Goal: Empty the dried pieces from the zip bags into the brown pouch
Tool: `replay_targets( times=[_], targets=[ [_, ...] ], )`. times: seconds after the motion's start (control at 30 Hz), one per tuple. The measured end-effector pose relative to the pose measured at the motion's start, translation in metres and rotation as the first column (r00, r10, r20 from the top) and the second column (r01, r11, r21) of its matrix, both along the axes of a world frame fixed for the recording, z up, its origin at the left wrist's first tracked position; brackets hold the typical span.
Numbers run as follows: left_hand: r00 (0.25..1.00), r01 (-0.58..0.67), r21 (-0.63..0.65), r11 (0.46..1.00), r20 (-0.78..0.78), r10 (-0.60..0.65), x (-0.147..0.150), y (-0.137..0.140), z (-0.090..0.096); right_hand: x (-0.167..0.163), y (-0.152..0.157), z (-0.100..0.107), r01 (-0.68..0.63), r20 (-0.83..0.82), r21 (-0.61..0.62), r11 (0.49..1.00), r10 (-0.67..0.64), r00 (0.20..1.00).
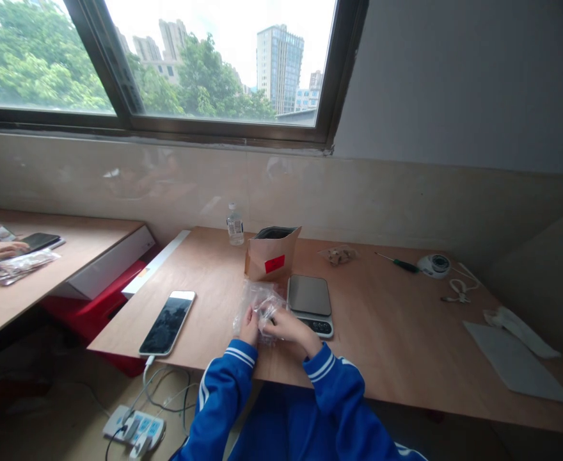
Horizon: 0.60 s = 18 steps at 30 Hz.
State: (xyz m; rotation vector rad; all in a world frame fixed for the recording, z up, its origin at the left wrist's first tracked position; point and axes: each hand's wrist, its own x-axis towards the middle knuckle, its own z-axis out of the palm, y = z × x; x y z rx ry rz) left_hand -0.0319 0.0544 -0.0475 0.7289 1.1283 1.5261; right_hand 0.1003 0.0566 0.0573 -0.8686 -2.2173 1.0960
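Note:
A clear plastic bag (270, 302) is pinched between my two hands near the table's front edge. My left hand (249, 326) is closed on its left side. Fingers curled, my right hand (286, 325) grips it from the right; what lies inside the bag is too small to tell. More clear plastic is spread under and behind the hands. Just beyond stands a brown kraft paper pouch (281, 251), open at the top, with a red label. A kitchen scale (310, 296) with a bare plate sits right beside my right hand.
A phone (167, 323) on a cable lies left. Behind are a water bottle (235, 225) and a bag of small brown pieces (339, 255). To the right are a screwdriver (404, 264), a dome camera (434, 266) and a white sheet (514, 362). Another person's hand (3, 251) works at the left table.

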Motion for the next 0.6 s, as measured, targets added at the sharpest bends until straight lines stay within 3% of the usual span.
replay_targets(
  times=[0.17,0.47,0.6],
  targets=[
    [1.0,-0.009,0.009,1.0,0.03,0.009,0.001,0.0,0.002,0.0,0.001,-0.006,-0.017,0.014,-0.088,0.996,0.018,1.0],
    [0.991,-0.043,-0.018,0.999,0.129,0.045,0.0,0.003,-0.011,0.007,0.001,-0.016,0.086,0.007,-0.271,0.959,-0.087,0.996],
    [0.978,-0.058,-0.07,0.996,0.195,0.071,0.0,0.004,-0.014,0.013,0.002,-0.003,0.235,-0.065,-0.181,0.955,-0.25,0.966]
  ],
)
